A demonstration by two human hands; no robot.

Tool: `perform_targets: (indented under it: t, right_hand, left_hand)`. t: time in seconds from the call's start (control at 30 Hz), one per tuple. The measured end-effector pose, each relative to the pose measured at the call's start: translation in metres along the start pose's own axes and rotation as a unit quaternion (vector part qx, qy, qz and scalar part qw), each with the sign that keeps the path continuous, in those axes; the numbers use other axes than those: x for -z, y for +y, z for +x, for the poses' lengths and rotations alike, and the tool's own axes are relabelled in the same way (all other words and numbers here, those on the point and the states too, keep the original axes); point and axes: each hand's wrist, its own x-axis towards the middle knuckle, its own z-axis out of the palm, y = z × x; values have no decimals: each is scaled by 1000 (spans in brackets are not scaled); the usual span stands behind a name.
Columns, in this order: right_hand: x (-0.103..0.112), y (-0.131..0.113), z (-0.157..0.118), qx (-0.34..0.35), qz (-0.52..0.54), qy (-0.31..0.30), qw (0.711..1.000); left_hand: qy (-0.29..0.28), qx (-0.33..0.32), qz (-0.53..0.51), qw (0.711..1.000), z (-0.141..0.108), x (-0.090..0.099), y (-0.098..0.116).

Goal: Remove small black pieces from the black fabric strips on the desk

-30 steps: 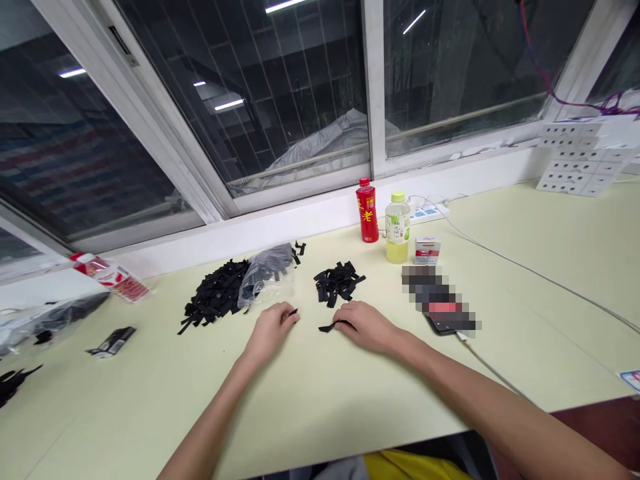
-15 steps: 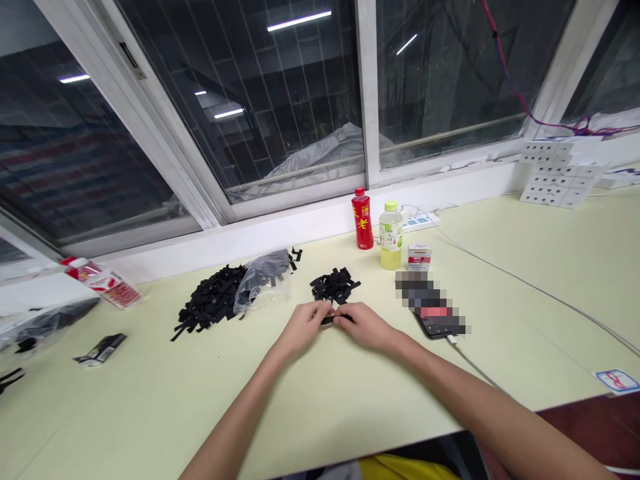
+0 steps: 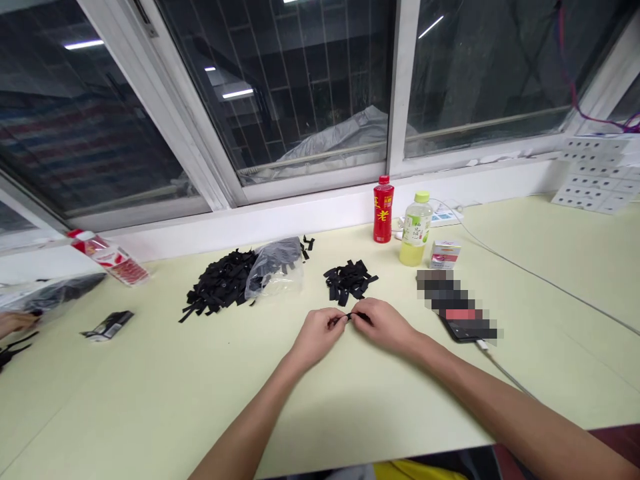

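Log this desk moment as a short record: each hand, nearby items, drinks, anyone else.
left hand: pinches a small black strip
right hand: pinches the same strip
nearest: loose pile of black strips
farther left: larger black pile, plastic bag beside it
drinks: red bottle, green-capped bottle
other person: hand at far left edge

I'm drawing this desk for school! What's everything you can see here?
Table: one, pale yellow, under everything
Windows: several, dark glass, behind table
Red bottle: one, red, back of table
Drink bottle: one, green cap, yellow drink, beside red bottle
Box: one, white and red, right of drink bottle
Phone: one, black, right, partly blurred
Strip piles: two, black, middle
Plastic bag: one, clear, between piles
Packet: one, red and white, left
Co-worker's hand: one, left edge
Black strip: one, black, pinched between hands
Left hand: one, centre
Right hand: one, centre
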Motion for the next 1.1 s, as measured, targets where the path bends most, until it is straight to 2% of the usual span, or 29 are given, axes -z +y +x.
perform_targets:
  t: [0.17,0.27,0.57,0.8,1.1]
  right_hand:
    - [-10,-1,-3,-4,-57,-2,998]
    - [-13,-3,-4,-11,-68,-1,998]
    - [-8,-6,-4,12,-41,-15,999]
    - [0,-9,-4,21,-57,-35,998]
    - [-6,-10,-4,13,-67,-17,998]
  left_hand:
    - [73,11,76,994,-2,-16,0]
    - [91,2,102,991,-3,-22,-1]
    - [29,-46,54,997,-6,-16,0]
    - [16,-55,78,995,-7,-15,2]
    - [12,-42,73,996,-9,-18,4]
